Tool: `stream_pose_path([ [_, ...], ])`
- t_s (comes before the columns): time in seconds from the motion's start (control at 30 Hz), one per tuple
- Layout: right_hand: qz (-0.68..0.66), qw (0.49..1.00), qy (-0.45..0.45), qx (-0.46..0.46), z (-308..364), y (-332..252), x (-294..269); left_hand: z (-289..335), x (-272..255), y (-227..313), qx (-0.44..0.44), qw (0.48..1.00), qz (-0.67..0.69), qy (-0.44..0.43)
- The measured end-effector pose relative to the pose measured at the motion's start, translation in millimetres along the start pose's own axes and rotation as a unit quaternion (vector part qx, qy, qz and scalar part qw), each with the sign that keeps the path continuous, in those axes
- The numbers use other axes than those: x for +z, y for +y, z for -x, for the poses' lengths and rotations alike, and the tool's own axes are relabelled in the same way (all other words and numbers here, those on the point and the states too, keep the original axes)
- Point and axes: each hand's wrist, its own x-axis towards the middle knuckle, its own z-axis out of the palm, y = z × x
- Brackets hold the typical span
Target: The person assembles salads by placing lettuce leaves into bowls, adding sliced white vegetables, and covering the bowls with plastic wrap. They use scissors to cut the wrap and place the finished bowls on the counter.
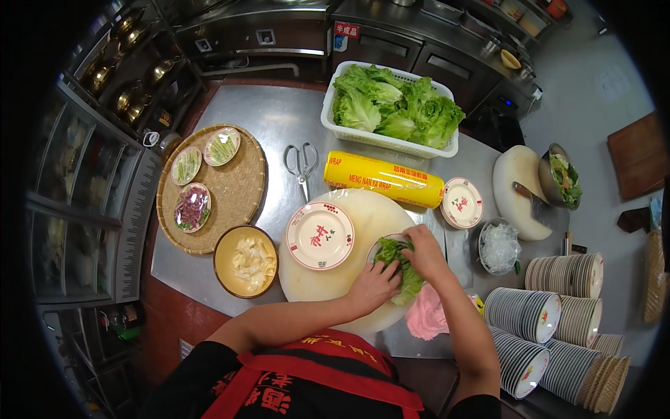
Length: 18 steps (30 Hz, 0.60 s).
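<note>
Green lettuce leaves (410, 285) lie over a small plate (374, 253) on the right part of a round white cutting board (335, 293). My left hand (375, 286) comes from the left, with its fingers curled on the near-left edge of the lettuce. On the far-right side, my right hand (423, 255) grips the leaves with bent fingers. Both hands partly hide the lettuce and the small plate. A larger white plate with red markings (320, 236) sits bare on the board, left of my hands. A pink cloth (427, 314) lies beside my right forearm.
Behind the board are a yellow wrap box (382, 179), scissors (301, 167) and a white basket (391, 143) of lettuce. Leftward stand a bowl of pale pieces (251, 264) and a woven tray (237, 202) with wrapped plates. Stacked plates (523, 314) and a knife (530, 195) are right.
</note>
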Motion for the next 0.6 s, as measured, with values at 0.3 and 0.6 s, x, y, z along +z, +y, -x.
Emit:
stream_pose_path([
  [0.3,-0.198,0.978,0.049,0.034,14,12,7,1,6,0,-0.070,0.992,0.105,0.023],
  [0.6,-0.126,0.988,0.067,-0.056,2,7,31,-7,-4,-4,-0.074,0.990,0.115,-0.036],
])
